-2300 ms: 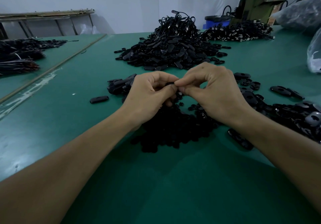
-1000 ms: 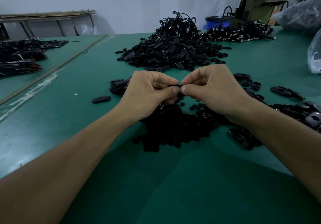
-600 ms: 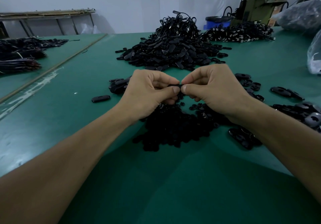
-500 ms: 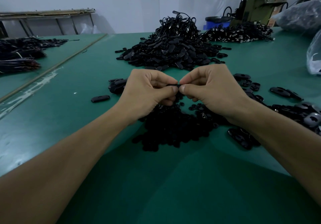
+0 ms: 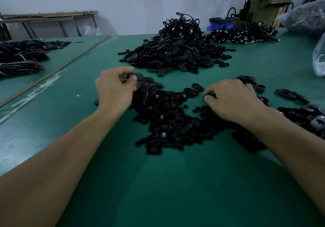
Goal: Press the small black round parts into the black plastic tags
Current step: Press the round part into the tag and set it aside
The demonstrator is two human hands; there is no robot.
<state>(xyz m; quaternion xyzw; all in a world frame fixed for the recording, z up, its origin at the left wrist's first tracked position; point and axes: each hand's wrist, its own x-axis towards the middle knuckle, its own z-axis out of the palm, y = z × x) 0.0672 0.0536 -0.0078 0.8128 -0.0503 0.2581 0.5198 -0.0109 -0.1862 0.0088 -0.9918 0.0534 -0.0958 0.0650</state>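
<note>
Tag (image 5: 136,76) half hidden in left hand (image 5: 114,90) grip.

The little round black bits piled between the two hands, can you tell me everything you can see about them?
The small round parts form a low, loose heap of flat black discs, plastic by their look, jumbled on the green table. Some glint; one or two show a paler grey face. The right hand rests over the heap's right side. The left hand, gripping an oval tag, sits at its far left edge.
</note>
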